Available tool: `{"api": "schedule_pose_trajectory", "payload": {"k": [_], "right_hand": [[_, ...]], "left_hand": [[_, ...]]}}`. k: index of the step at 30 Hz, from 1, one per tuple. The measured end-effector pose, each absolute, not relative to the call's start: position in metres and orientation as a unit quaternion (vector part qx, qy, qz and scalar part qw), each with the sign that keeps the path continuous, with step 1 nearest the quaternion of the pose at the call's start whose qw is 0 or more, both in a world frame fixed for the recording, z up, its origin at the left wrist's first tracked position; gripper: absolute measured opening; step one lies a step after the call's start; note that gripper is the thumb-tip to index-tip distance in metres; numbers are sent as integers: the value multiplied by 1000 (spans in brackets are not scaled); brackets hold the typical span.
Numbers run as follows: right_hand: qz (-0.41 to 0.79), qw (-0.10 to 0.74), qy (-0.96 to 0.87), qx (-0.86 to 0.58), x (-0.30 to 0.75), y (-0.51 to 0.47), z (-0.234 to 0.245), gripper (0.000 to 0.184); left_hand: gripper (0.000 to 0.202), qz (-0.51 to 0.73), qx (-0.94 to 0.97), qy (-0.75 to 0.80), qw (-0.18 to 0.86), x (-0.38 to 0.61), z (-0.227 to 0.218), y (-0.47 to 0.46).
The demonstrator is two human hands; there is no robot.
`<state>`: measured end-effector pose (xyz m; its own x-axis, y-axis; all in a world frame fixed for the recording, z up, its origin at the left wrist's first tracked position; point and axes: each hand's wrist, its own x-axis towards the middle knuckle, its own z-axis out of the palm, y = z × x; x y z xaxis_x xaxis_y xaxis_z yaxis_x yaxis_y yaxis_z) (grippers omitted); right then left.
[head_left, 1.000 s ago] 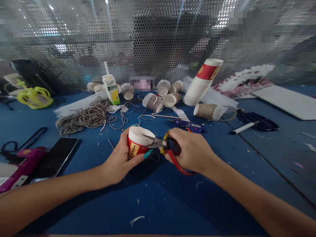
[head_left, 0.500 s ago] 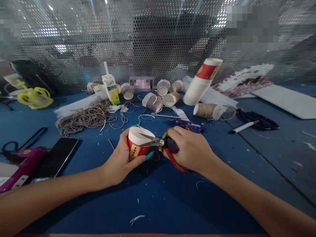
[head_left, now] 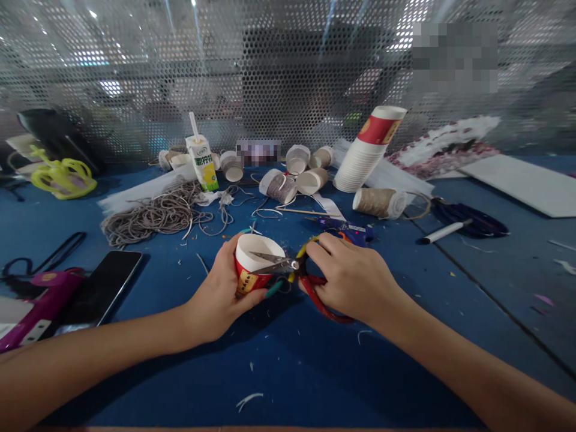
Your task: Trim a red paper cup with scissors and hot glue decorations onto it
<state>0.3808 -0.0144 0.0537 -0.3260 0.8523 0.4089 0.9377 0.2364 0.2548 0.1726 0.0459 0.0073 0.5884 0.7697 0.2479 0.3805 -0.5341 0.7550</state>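
A red and white paper cup (head_left: 252, 281) is tilted in my left hand (head_left: 220, 291), its open mouth facing up and toward me. My fingers wrap round its left side and the thumb lies along its lower front. My right hand (head_left: 348, 276) grips scissors (head_left: 324, 306) with red and yellow handles. Their blades are parted and lie at the cup's rim, one reaching over the mouth and the other by the front wall. Beyond my right hand a blue glue gun (head_left: 348, 229) rests on the table.
Grey cord (head_left: 153, 213) lies heaped at left behind a phone (head_left: 105, 288) and a magenta tool (head_left: 45, 303). A juice carton (head_left: 202, 162), several cord-wrapped cups (head_left: 279, 187) and a leaning paper cup stack (head_left: 364, 159) stand at the back. A marker (head_left: 445, 232) lies right.
The scissors' handles have spread slightly and the blades have shifted a little over the rim. The cup has tilted slightly in my left hand.
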Motion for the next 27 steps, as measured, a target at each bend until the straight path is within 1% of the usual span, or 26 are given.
{"api": "schedule_pose_trajectory", "payload": {"k": [6,12,17,27], "right_hand": [[-196,83,-785,-581,379,-14,52,20],[-219,79,-784,-576,378,-17,54,14],[-205,73,-786,-579,377,-17,53,10],[-173,67,-796,-576,377,-18,52,13]], "left_hand": [[72,296,837,331,321,173,9,46],[72,298,836,333,320,173,8,46],[72,289,836,336,323,173,9,45],[73,292,828,345,330,173,10,45]]}}
